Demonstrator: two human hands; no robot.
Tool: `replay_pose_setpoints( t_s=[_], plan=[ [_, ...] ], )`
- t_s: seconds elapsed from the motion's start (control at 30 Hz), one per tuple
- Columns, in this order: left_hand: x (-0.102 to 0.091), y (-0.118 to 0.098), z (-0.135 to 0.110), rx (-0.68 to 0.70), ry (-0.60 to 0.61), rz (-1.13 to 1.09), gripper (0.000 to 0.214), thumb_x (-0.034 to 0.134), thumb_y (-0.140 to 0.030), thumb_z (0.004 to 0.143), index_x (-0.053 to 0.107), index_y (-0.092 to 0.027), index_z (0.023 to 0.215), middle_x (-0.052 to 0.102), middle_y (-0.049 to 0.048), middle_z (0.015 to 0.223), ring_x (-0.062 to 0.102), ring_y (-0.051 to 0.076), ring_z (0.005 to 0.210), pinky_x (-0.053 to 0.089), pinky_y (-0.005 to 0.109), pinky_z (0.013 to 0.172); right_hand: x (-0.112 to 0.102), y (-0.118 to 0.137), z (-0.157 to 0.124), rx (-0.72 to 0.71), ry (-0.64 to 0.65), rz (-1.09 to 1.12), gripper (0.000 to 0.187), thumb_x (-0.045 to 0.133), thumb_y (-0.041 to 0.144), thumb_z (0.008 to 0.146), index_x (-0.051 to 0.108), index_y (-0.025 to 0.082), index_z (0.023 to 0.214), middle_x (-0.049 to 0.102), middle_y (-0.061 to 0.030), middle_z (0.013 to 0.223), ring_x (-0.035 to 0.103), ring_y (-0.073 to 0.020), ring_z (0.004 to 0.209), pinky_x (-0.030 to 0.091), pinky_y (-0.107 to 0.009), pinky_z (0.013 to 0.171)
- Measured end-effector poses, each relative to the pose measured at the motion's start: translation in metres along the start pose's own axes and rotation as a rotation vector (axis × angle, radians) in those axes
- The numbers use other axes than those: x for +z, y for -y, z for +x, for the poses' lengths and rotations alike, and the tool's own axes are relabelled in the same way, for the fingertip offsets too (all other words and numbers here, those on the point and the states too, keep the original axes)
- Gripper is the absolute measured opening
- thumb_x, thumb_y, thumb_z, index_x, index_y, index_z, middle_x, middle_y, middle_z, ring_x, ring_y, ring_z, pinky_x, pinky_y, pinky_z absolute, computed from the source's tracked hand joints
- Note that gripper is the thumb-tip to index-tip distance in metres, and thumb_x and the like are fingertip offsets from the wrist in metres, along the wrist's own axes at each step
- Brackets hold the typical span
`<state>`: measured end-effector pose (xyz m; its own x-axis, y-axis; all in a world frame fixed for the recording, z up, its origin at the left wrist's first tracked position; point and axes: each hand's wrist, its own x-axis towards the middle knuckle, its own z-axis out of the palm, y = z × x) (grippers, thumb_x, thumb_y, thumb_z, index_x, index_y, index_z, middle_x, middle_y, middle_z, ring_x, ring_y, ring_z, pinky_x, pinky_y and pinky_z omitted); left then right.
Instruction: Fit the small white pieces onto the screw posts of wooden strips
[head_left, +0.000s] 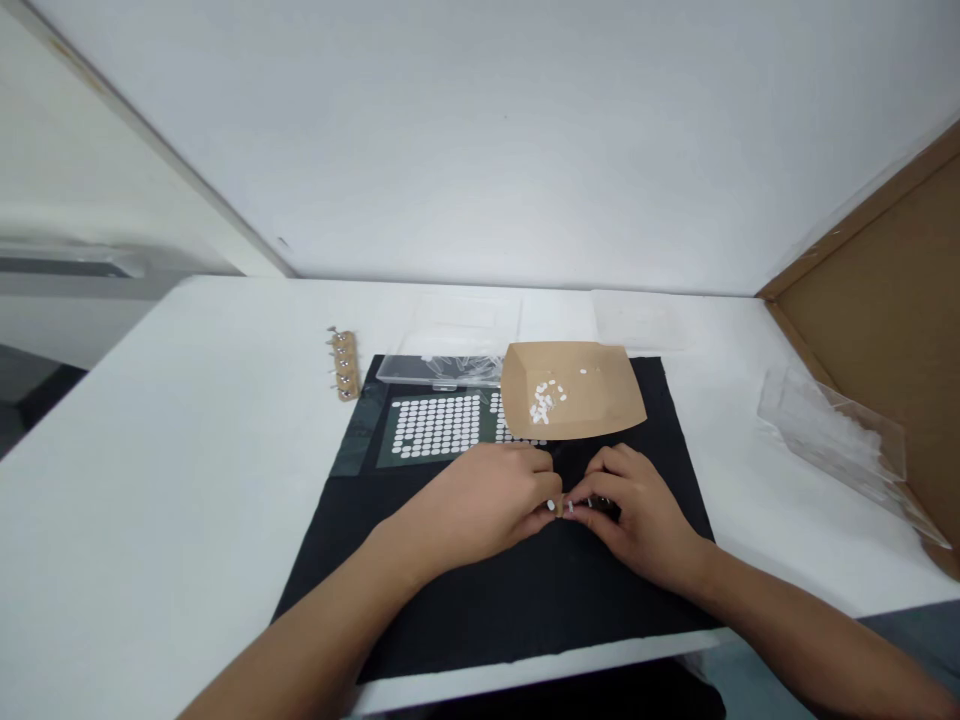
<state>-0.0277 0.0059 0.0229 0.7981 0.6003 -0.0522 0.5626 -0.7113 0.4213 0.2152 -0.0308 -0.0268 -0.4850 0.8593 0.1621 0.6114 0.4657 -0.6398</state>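
Both of my hands rest on a black cloth mat [465,600] in the middle of the white table. My left hand [487,505] is closed in a pinch, and my right hand [637,510] is closed too. Between their fingertips sits a small brown piece with tiny white bits [561,507], held by both hands. Just beyond the hands lies a brown paper tray [600,410] with several small white pieces [546,400] in it. Left of the tray lies a dark sheet of white round dots [437,425].
A row of small brown pieces with metal pins [345,365] lies left of the mat. Clear plastic trays [450,345] sit behind the mat, and another clear plastic box [832,440] sits at the right by a brown board wall [885,300]. The table's front edge is close.
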Motion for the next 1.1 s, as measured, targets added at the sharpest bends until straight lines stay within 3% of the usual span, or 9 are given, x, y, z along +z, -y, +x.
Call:
replay_pose_setpoints(
  t_s=[0.27, 0.47, 0.67, 0.8, 0.87, 0.97, 1.1],
  plan=[
    [0.0, -0.001, 0.0, 0.009, 0.009, 0.003, 0.007, 0.072, -0.019, 0.098, 0.075, -0.018, 0.092, 0.073, 0.0024, 0.09, 0.072, 0.021, 0.083, 0.051, 0.03, 0.068, -0.005, 0.007, 0.001, 0.015, 0.01, -0.042, 0.016, 0.084, 0.015, 0.092, 0.075, 0.026, 0.1, 0.068, 0.0001, 0.097, 0.065, -0.0198, 0.092, 0.039, -0.04, 0.087],
    [-0.001, 0.0, -0.002, 0.017, -0.016, 0.0, 0.023, 0.063, -0.031, 0.107, 0.076, -0.018, 0.093, 0.072, 0.0032, 0.088, 0.072, 0.021, 0.081, 0.051, 0.03, 0.068, -0.005, 0.009, 0.001, 0.024, 0.033, -0.078, 0.016, 0.081, 0.013, 0.093, 0.074, 0.025, 0.101, 0.068, -0.0001, 0.097, 0.065, -0.0198, 0.092, 0.04, -0.04, 0.089],
    [-0.007, -0.001, -0.004, 0.107, -0.268, -0.082, 0.021, 0.062, -0.031, 0.109, 0.076, -0.019, 0.1, 0.075, 0.0021, 0.092, 0.072, 0.017, 0.079, 0.051, 0.027, 0.067, -0.01, 0.009, 0.002, -0.023, 0.013, -0.111, 0.017, 0.08, 0.019, 0.094, 0.069, 0.024, 0.106, 0.07, -0.0031, 0.102, 0.067, -0.022, 0.095, 0.044, -0.042, 0.092],
    [-0.005, -0.003, 0.001, 0.147, -0.479, -0.196, 0.015, 0.065, -0.027, 0.107, 0.076, -0.017, 0.103, 0.077, 0.0033, 0.093, 0.073, 0.015, 0.081, 0.055, 0.024, 0.071, -0.025, 0.014, 0.001, -0.194, -0.085, -0.163, 0.058, 0.085, 0.05, 0.087, 0.06, 0.022, 0.132, 0.07, -0.0116, 0.118, 0.066, -0.0309, 0.106, 0.048, -0.051, 0.095],
    [-0.003, -0.004, 0.004, 0.176, -0.595, -0.257, 0.009, 0.07, -0.024, 0.105, 0.076, -0.017, 0.105, 0.078, 0.0033, 0.092, 0.073, 0.014, 0.081, 0.057, 0.023, 0.072, -0.032, 0.018, 0.0, -0.242, -0.18, -0.115, 0.069, 0.082, 0.056, 0.087, 0.056, 0.022, 0.14, 0.069, -0.0127, 0.118, 0.066, -0.0319, 0.105, 0.052, -0.05, 0.092],
    [-0.002, -0.006, 0.007, 0.196, -0.715, -0.316, 0.008, 0.076, -0.022, 0.1, 0.076, -0.017, 0.106, 0.077, 0.0026, 0.09, 0.072, 0.012, 0.077, 0.058, 0.021, 0.07, -0.038, 0.02, 0.001, -0.269, -0.252, -0.01, 0.061, 0.075, 0.05, 0.095, 0.053, 0.023, 0.145, 0.069, -0.0115, 0.115, 0.067, -0.0286, 0.103, 0.058, -0.044, 0.086],
    [-0.002, -0.009, 0.009, 0.26, -0.694, -0.391, 0.01, 0.074, -0.017, 0.101, 0.078, -0.017, 0.11, 0.077, 0.0048, 0.095, 0.074, 0.012, 0.081, 0.061, 0.021, 0.071, -0.035, 0.015, 0.004, -0.388, -0.185, -0.03, 0.036, 0.063, 0.045, 0.108, 0.057, 0.021, 0.135, 0.071, -0.0101, 0.11, 0.068, -0.0246, 0.098, 0.06, -0.038, 0.083]
  ],
)
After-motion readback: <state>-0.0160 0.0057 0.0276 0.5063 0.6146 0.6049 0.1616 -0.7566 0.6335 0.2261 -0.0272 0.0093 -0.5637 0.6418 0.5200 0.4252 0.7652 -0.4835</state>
